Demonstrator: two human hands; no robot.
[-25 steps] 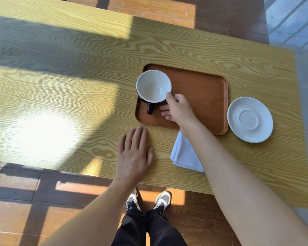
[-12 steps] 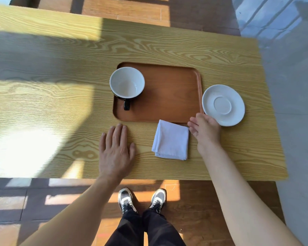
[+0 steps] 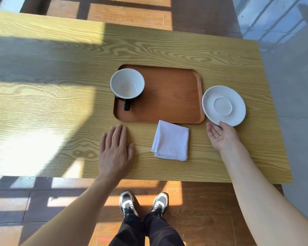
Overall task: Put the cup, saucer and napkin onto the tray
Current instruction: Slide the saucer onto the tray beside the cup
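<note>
One thumb of the right hand (image 3: 220,136) seemingly touches the saucer (image 3: 223,105).

Hard sunlight glares on the table (image 3: 43,107) at left, crossed by broad shadows; edges bow with wide-angle distortion.

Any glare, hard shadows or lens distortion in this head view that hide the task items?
Head view: a blown-out sun patch sits on the table to the left, away from the items; cup, saucer and napkin lie in even shade, sharp; wide-angle bending curves the table edges.
</note>
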